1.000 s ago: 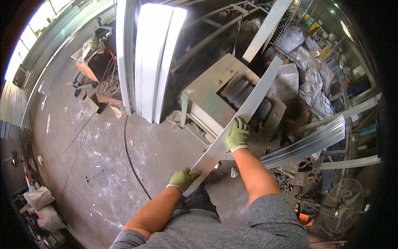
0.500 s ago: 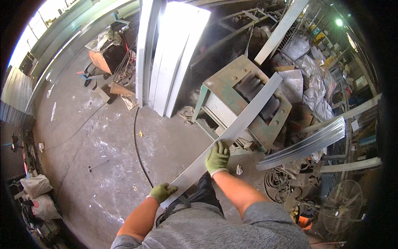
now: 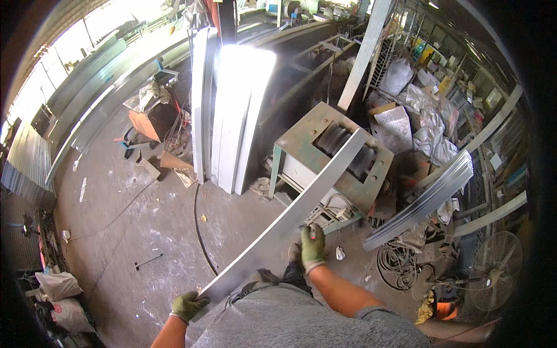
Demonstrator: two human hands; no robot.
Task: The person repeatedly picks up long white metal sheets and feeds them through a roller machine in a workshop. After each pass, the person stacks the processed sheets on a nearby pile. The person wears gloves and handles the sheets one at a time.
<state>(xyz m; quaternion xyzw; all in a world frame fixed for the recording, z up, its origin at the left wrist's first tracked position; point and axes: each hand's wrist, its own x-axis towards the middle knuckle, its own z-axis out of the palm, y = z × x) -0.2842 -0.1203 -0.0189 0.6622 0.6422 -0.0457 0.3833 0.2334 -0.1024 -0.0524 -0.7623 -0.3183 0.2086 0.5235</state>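
Note:
A long, flat grey metal strip (image 3: pixel 290 211) runs slantwise from my waist up to a worn green steel machine with dark ribbed rollers (image 3: pixel 360 197). Its far end overlaps the roller opening in view; whether it touches the rollers I cannot tell. My left hand (image 3: pixel 188 306), in a green work glove, grips the strip's near end, thumb on top. Gloved alike, my right hand (image 3: pixel 314 248) is beside the strip's right edge, apart from it, with a gap between thumb and fingers. Nothing held shows in it, though its fingertips are partly unclear.
Tall bright metal panels (image 3: pixel 232 133) stand ahead, left of the machine. A bundle of curved ribbed sheets (image 3: pixel 420 203) juts in from the right, above coiled cable (image 3: pixel 397 267) and a fan (image 3: pixel 493 269). A dark hose (image 3: pixel 198 232) crosses the floor.
My right hand has come off the strip and now hangs beside it. My left hand has moved left and down with the near end. The view has tilted upward.

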